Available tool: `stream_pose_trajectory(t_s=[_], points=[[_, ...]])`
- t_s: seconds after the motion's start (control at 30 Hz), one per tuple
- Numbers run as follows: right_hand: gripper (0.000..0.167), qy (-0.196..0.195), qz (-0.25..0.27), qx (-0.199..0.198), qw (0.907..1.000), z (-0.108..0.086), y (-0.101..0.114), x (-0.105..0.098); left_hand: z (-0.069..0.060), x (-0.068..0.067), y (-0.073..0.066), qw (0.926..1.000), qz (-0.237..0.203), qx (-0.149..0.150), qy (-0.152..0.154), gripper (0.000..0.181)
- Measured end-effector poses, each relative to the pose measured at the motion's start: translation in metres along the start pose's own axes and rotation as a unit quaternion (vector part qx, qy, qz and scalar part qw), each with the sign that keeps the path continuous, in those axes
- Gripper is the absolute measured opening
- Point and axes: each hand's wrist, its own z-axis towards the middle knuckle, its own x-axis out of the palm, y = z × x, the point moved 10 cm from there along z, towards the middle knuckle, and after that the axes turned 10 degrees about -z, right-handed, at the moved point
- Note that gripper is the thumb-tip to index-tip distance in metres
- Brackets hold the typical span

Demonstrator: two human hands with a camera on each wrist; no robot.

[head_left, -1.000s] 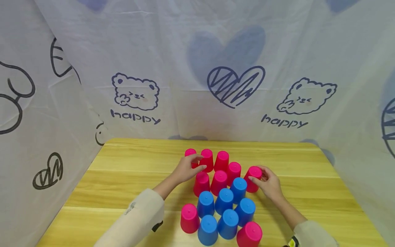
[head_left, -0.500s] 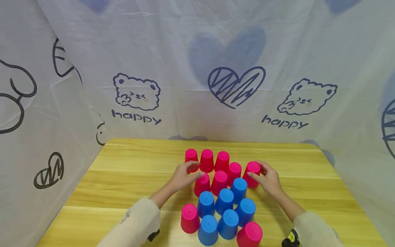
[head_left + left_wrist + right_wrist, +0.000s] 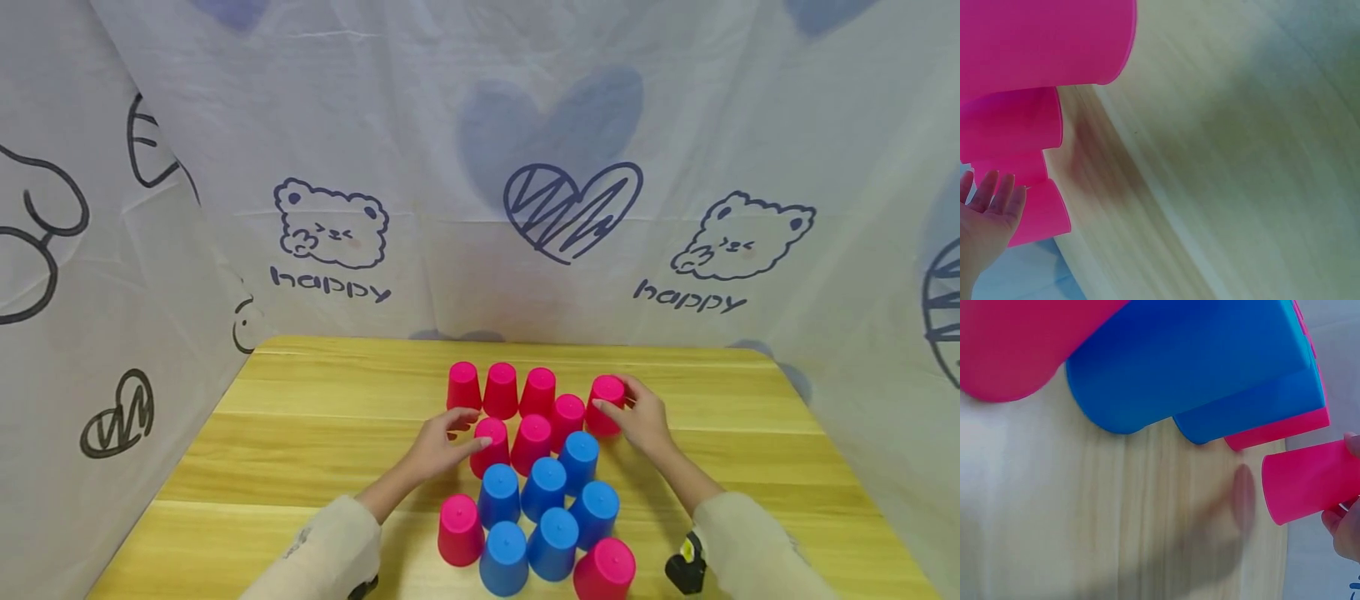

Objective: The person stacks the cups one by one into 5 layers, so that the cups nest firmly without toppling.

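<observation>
My right hand (image 3: pixel 643 421) grips an upside-down pink cup (image 3: pixel 604 407) at the right end of the back cups; in the right wrist view this cup (image 3: pixel 1310 481) is held off the table, its shadow apart from it. My left hand (image 3: pixel 441 446) is beside another pink cup (image 3: pixel 491 448), fingers spread and thumb across its near side; whether they touch is unclear. In the left wrist view the left hand (image 3: pixel 988 219) has its fingers extended by pink cups (image 3: pixel 1041 215). Several blue cups (image 3: pixel 544 490) stand upside down in front of the pink ones.
Three pink cups (image 3: pixel 501 390) stand in a back row. Nearer me, one pink cup (image 3: pixel 461 531) is left of the blue ones and another (image 3: pixel 604 571) right of them. A printed cloth (image 3: pixel 450 250) hangs behind the wooden table (image 3: pixel 322 417).
My right hand has moved the pink cup away from me and slightly left. My left hand has drawn back from the back-row cups toward the nearer pink cup.
</observation>
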Motion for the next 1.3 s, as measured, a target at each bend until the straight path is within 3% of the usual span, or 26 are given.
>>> stream_pose_trajectory(t_s=[0.43,0.8,1.3], points=[[0.051,-0.015,0.0,0.009,0.9999,0.015,0.008,0.003,-0.001,0.005,-0.001,0.9996,-0.02,0.017,0.001,0.053],[0.055,0.009,0.006,0.033,0.9994,0.023,0.009,0.017,-0.002,0.011,0.003,0.9994,-0.025,0.02,0.01,0.053],[0.051,0.023,0.003,0.036,0.9991,0.038,0.006,0.035,-0.001,0.014,0.003,0.9994,-0.027,0.017,0.01,0.055]])
